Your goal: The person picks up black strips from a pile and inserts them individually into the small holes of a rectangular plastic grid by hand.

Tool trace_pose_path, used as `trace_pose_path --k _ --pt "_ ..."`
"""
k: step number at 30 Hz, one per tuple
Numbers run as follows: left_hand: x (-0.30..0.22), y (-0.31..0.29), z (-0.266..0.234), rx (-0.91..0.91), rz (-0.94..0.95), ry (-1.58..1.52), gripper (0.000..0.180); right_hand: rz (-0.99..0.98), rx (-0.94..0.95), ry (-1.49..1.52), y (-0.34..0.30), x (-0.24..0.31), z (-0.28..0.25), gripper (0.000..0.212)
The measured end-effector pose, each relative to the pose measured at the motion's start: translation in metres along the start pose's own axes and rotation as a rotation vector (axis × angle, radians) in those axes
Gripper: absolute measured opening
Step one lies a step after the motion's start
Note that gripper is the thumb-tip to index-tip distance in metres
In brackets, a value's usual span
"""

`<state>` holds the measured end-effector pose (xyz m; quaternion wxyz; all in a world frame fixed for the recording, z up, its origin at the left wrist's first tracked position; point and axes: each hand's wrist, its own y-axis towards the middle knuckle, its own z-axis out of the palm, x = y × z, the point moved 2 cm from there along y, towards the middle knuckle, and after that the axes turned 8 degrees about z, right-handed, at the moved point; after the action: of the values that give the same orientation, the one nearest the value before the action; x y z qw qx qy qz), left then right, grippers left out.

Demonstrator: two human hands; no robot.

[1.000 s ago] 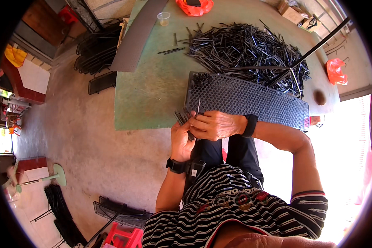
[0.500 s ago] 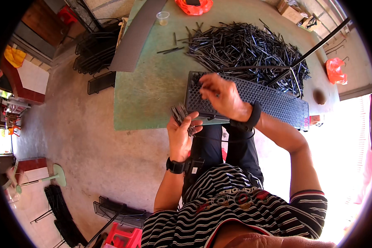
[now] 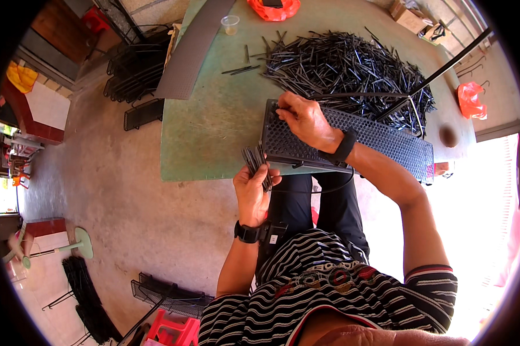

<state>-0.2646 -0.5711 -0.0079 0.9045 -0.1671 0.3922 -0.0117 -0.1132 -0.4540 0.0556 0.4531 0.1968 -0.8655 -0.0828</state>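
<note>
center of frame: left hand point(image 3: 251, 195) curled around thin black strips point(image 3: 253, 161); right hand point(image 3: 309, 124) pinched, contents indiscernible, at the left end of a perforated black tray point(image 3: 381, 138).

A dark, long, rectangular tray point(image 3: 381, 143) with close rows of round holes lies flat, slanting from upper left down to the right, its left part covered by the right hand point(image 3: 304, 118). A bundle of thin black sticks point(image 3: 253, 160) stands slightly tilted in the left hand point(image 3: 252, 189), just beside the tray's near left corner. Beyond the tray spreads a tangled heap of similar sticks point(image 3: 341, 63), pointing every way.
</note>
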Motion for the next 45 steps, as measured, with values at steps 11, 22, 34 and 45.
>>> trace_pose_path --k 11,22,34,45 --pt "0.002 0.001 0.006 -0.013 -0.037 0.001 0.009 0.389 0.351 0.034 -0.014 0.011 0.006 0.023" --pt "0.012 0.003 0.0 -0.015 -0.004 -0.057 0.015 0.208 -0.061 0.243 -0.01 0.03 -0.003 0.016" --pt "0.008 0.003 -0.002 -0.039 -0.027 -0.066 0.013 -0.099 0.039 -0.168 -0.008 0.006 0.009 0.014" --pt "0.005 -0.001 0.013 0.057 -0.059 -0.022 0.017 0.592 0.532 0.311 -0.033 0.005 0.011 0.012"
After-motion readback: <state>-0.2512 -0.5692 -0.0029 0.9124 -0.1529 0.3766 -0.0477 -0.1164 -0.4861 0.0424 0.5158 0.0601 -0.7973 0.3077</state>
